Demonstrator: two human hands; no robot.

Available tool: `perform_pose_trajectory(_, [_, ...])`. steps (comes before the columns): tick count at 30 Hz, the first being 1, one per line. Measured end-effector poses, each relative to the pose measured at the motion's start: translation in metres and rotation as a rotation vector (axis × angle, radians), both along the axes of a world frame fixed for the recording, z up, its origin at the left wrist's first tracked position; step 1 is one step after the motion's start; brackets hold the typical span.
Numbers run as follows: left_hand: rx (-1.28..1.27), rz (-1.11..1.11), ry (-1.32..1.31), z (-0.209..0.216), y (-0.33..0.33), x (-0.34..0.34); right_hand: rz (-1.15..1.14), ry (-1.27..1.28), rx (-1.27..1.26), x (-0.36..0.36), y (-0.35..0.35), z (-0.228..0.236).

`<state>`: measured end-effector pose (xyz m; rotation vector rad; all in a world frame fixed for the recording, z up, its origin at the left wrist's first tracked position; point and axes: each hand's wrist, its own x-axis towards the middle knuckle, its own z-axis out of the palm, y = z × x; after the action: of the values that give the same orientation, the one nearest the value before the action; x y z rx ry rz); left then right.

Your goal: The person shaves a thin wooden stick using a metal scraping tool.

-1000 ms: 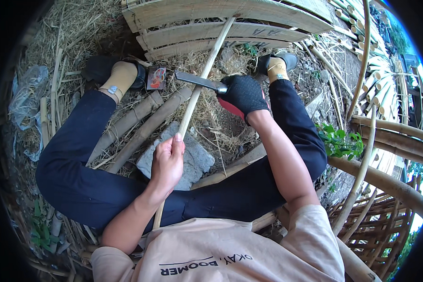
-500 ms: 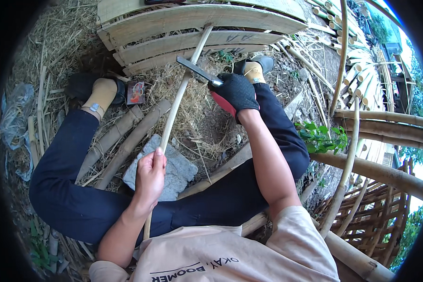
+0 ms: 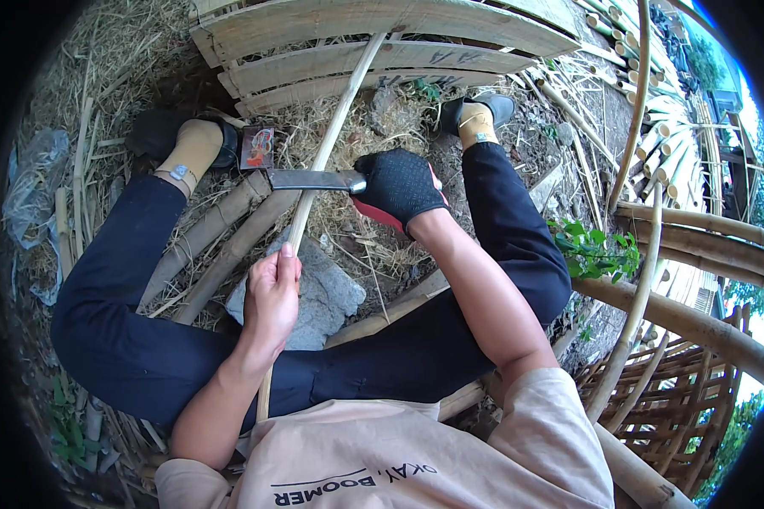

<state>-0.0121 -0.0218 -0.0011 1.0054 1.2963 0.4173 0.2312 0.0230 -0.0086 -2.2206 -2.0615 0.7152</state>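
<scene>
A long pale bamboo strip runs from my lap up to a slatted wooden crate. My bare left hand is closed around its lower part, thumb on top. My right hand, in a black and red glove, grips a knife by a handle the glove mostly hides. The broad metal blade lies crosswise over the strip, above my left hand. Beneath my left hand sits a grey stone block, between my spread legs.
The wooden crate stands at the far side. Bamboo poles lie by my left leg, near a small red packet. To the right are a bamboo rail, a woven bamboo basket and stacked cut bamboo. Straw covers the ground.
My right hand has drawn the knife down along the strip toward my left hand, and the blade has turned more level. The left hand keeps its hold. The view has shifted slightly.
</scene>
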Motion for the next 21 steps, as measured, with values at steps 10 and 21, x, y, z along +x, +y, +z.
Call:
perform_pose_trajectory(10, [0.083, -0.031, 0.009, 0.004, -0.003, 0.0, -0.067, -0.035, 0.069, 0.0, 0.003, 0.0])
perform_pose_trajectory(21, [-0.016, -0.02, -0.033, 0.01, -0.011, -0.005, -0.344, -0.069, 0.097, 0.051, 0.011, -0.008])
